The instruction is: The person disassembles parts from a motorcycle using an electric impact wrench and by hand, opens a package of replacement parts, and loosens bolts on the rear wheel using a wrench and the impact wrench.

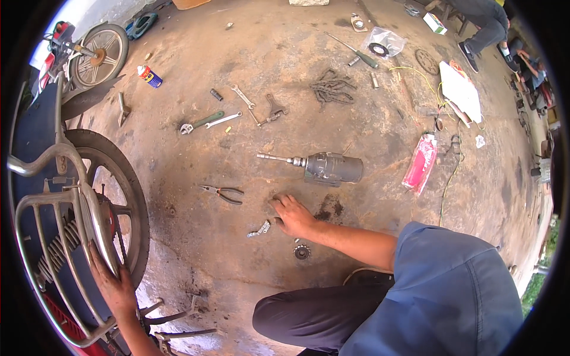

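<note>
On the stained concrete floor of an open-air repair yard, a person crouches beside the rear wheel (116, 202) of a motorcycle. The left hand (116, 286) is laid flat and open against the chrome luggage rack (44, 204), gripping nothing. The right hand (294, 216) is stretched forward with its knuckles up and its fingers curled down to the ground. Whether its fingertips pinch anything cannot be told from this angle. A small bent metal bracket (259, 228) lies just to the left of that hand, almost at the thumb. A small toothed sprocket (302, 252) sits near the wrist on the side closer to the person. Beyond the fingers lies a grey cylindrical motor unit (329, 168) with its shaft pointing left, and a pair of pliers (224, 193) rests ahead and to the left. Farther out are spanners (222, 120), a heap of chain (332, 88) and a pink packet (420, 163). Parts this small on a gritty floor are probably best lifted with a fingertip pinch. The braced left hand would steady the crouch meanwhile, and the sprocket is best kept clear of the forearm. Another person's legs (484, 26) show at the far edge.
</note>
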Tool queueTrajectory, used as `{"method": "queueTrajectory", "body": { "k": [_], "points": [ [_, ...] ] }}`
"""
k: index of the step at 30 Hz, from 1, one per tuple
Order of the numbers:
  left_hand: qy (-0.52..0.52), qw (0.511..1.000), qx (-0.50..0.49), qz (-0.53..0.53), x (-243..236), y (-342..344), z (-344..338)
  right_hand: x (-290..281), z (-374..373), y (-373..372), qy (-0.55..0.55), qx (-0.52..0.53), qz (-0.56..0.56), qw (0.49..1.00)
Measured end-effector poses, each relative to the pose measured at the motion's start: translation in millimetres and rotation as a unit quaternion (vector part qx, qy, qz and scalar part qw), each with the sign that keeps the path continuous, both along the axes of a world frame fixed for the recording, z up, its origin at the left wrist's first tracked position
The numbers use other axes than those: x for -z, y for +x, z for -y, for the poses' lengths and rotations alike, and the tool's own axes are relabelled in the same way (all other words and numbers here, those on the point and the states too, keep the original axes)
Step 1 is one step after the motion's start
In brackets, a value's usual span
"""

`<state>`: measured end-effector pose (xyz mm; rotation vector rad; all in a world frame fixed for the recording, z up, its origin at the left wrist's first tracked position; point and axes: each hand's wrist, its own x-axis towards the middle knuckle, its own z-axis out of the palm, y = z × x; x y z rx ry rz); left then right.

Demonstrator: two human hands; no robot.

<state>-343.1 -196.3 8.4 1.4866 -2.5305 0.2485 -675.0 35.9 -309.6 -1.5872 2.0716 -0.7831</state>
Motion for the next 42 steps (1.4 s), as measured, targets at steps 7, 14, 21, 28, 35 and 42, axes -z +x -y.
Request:
{"method": "queueTrajectory", "body": {
  "k": [7, 14, 21, 28, 35, 42],
  "points": [
    [-0.001, 1.0, 0.015, -0.001, -3, -5, 2, 1, 44, 42, -0.015, -0.059, -0.046, 0.997],
    [0.006, 1.0, 0.024, 0.01, -7, -9, 5, 39, 179, 65, -0.028, -0.033, -0.136, 0.99],
    [0.007, 1.0, -0.011, 0.015, -4, 6, -4, 21, 169, 33, 0.04, -0.036, -0.133, 0.99],
    [-0.014, 0.999, 0.028, 0.005, -3, 2, 7, 2, 88, 13, -0.063, -0.061, -0.097, 0.991],
    [-0.012, 1.0, 0.017, 0.0, 2, -1, 10, 51, 29, 66, 0.009, -0.224, -0.142, 0.964],
    [-0.011, 1.0, 0.015, 0.001, 3, 8, 4, 24, 41, 3, -0.032, 0.044, 0.03, 0.998]
  ]
}}
